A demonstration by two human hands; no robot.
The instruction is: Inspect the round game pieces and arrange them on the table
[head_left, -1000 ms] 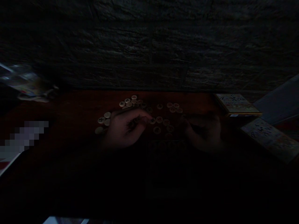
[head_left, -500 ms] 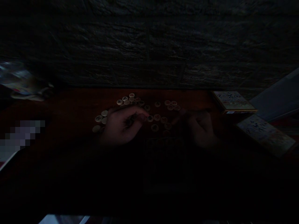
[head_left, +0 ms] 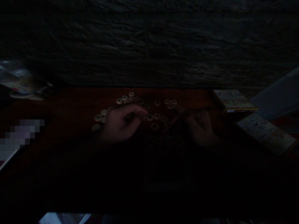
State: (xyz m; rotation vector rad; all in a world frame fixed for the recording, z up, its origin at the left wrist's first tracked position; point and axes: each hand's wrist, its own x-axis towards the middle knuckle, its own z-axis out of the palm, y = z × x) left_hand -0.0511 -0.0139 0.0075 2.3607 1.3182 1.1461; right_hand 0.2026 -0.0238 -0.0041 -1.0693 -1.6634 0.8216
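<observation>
Round Chinese chess pieces with red or dark characters lie scattered on a reddish-brown table. My left hand is curled, its thumb and forefinger closed together just left of a dark-marked chess piece. Shadow hides what those fingertips hold, if anything. Over on the right, my right hand stretches its forefinger toward a red-marked chess piece, its other fingers bent. Whether that fingertip touches the piece is too dark to tell. Below the hands, a dark box or tray shows faintly, with several pieces along its far end.
Two flat printed boxes lie at the right. More chess pieces cluster beyond my left hand. A clear plastic bag sits at the far left. A dark stone-block wall rises behind the table.
My left fingertips have drawn slightly left from the dark-marked chess piece. My right forefinger has shifted a little. The pieces look unmoved, apart from a small shift of the view.
</observation>
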